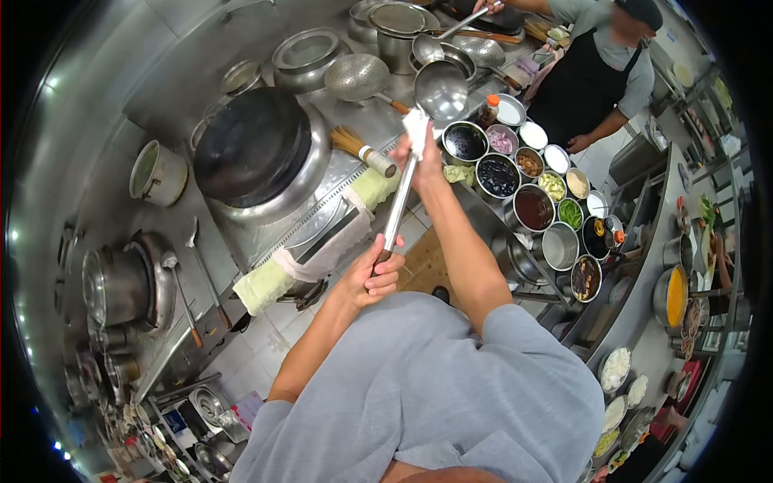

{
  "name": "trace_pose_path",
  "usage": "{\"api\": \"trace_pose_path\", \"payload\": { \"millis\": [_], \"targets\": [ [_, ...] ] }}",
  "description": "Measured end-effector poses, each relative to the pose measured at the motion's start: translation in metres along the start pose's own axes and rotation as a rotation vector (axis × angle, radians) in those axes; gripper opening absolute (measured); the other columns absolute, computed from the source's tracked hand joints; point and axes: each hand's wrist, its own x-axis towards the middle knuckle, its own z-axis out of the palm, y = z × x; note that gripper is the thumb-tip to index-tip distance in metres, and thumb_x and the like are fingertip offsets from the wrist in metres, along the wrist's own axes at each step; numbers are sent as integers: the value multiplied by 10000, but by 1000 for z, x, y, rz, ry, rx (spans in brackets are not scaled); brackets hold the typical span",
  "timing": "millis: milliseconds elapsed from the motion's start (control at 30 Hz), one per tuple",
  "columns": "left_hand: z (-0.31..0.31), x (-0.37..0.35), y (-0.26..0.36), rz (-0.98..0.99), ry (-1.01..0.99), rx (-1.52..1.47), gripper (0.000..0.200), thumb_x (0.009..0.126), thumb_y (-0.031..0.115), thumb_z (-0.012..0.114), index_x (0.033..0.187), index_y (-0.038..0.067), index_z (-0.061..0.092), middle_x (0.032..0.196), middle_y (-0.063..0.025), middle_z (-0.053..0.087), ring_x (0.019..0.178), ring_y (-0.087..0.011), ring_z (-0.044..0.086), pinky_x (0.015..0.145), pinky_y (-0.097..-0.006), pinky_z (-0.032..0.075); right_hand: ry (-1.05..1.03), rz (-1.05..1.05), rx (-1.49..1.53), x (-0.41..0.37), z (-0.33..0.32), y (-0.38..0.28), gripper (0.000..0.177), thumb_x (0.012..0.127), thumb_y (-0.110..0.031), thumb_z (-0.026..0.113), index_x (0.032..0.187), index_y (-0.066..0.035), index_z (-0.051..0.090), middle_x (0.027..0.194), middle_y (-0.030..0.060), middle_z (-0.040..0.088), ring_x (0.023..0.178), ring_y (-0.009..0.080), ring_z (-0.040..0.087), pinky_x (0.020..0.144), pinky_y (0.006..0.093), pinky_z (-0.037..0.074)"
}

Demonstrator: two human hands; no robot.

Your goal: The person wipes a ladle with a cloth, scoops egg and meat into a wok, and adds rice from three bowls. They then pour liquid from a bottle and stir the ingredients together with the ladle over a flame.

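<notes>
My left hand (372,274) is closed round the dark end of a long metal ladle (394,211) that slants up and away from me. Farther up the shaft, my right hand (427,165) presses a crumpled white cloth (416,130) against it, just below the bowl. The ladle's round bowl points at the far counter, close to a pot of dark liquid (465,142). Left of my right hand lies a bamboo brush (362,151), its bristles toward the wok (251,149).
Several containers of sauces and chopped ingredients, among them a pot of brown sauce (534,206), fill the right counter. A perforated strainer (357,76) lies at the back. A co-worker in a black apron (576,80) holds another ladle. Folded green towels (266,282) line the stove edge.
</notes>
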Motion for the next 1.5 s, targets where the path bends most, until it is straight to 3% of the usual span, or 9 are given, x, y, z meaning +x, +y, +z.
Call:
{"api": "trace_pose_path", "payload": {
  "millis": [300, 467, 600, 700, 1067, 1167, 1233, 1333, 1500],
  "targets": [
    [-3, -9, 39, 163, 232, 370, 347, 1042, 433, 395, 1152, 114, 475, 636, 33, 355, 379, -42, 276, 334, -200, 259, 359, 82, -788, -43, -56, 37, 384, 1054, -298, 307, 1289, -37, 463, 980, 153, 674, 733, 259, 695, 538, 381, 614],
    [-27, 3, 28, 103, 353, 554, 234, 1041, 288, 441, 1138, 75, 429, 648, -60, 454, 368, -159, 370, 349, -293, 346, 119, 104, -196, -38, 26, 29, 444, 1056, -412, 322, 1261, -43, 459, 1041, 129, 643, 809, 240, 680, 647, 359, 579],
    [-52, 17, 10, 454, 753, 1907, 294, 975, 237, 541, 1104, 12, 403, 786, -297, 603, 648, -504, 576, 592, -556, 472, 421, -198, -724, -15, -12, 87, 395, 1036, -376, 415, 1205, -21, 457, 919, 90, 573, 712, 185, 604, 578, 336, 535],
    [-44, 9, -2, 393, 882, 2121, 254, 965, 200, 549, 1078, 25, 404, 771, -287, 627, 708, -506, 602, 605, -573, 474, 460, -289, -806, 13, -12, 48, 313, 1021, -320, 457, 1143, -33, 483, 919, 85, 568, 728, 173, 598, 522, 315, 530],
    [-47, 18, 18, 410, 924, 1934, 299, 922, 151, 578, 1124, -16, 432, 816, -316, 625, 817, -500, 619, 693, -572, 454, 404, 124, -571, -13, 9, 85, 309, 1023, -332, 439, 1113, -37, 461, 881, 93, 553, 658, 219, 601, 477, 393, 574],
    [-49, 38, 38, 365, 1070, 1847, 364, 894, 112, 580, 1164, -90, 446, 900, -341, 635, 849, -501, 626, 719, -562, 474, 255, -51, -984, -53, -8, 130, 337, 1023, -358, 463, 1106, -31, 453, 932, 119, 585, 799, 174, 619, 705, 325, 518],
    [-50, 35, 41, 455, 1040, 1922, 450, 876, 96, 578, 1214, -146, 408, 912, -342, 642, 843, -493, 635, 717, -548, 493, 289, 82, -986, -59, -15, 144, 423, 1026, -386, 423, 1114, 26, 462, 940, 177, 625, 972, 328, 624, 844, 415, 462],
    [-63, 34, 39, 464, 1045, 1925, 469, 880, 110, 583, 1239, -120, 387, 870, -325, 649, 810, -494, 635, 698, -542, 496, 391, -17, -1202, -62, -2, 143, 459, 1033, -415, 385, 1139, 26, 455, 902, 193, 632, 851, 322, 662, 713, 424, 527],
    [-74, 7, 7, 515, 860, 1885, 363, 902, 134, 602, 1178, -10, 415, 747, -222, 630, 606, -395, 629, 568, -484, 493, 477, 49, -432, 2, 7, 93, 448, 1061, -392, 247, 1035, -20, 496, 730, 134, 586, 496, 220, 596, 419, 310, 512]
  ]
}}
